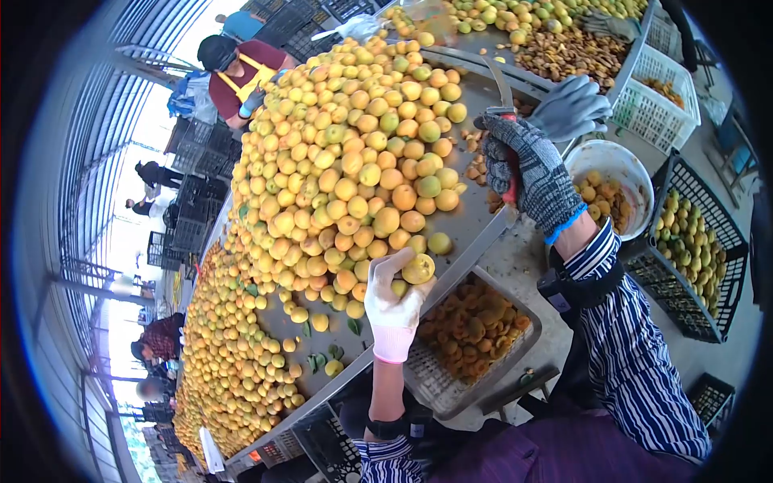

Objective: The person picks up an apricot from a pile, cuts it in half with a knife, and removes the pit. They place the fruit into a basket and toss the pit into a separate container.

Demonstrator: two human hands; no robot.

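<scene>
My left hand [394, 299], in a white glove, is closed around a yellow apricot [419, 268] at the table's near edge. A second yellow fruit shows partly between its fingers. My right hand [531, 165], in a grey knit glove with a blue cuff, grips a curved knife [502, 84] by its red handle, the blade pointing up and away. A big heap of apricots [346, 161] covers the metal table [477, 229] beyond my hands. Below the edge, between my hands, sits a plastic basket [523, 342] of split apricot halves [469, 330].
A grey glove [568, 109] lies by the table's corner. To the right stand a white bucket [636, 165] with fruit pieces, a black crate [696, 318] of greenish fruit and a white crate [656, 117]. Another person [241, 76] in a yellow apron stands across the heap.
</scene>
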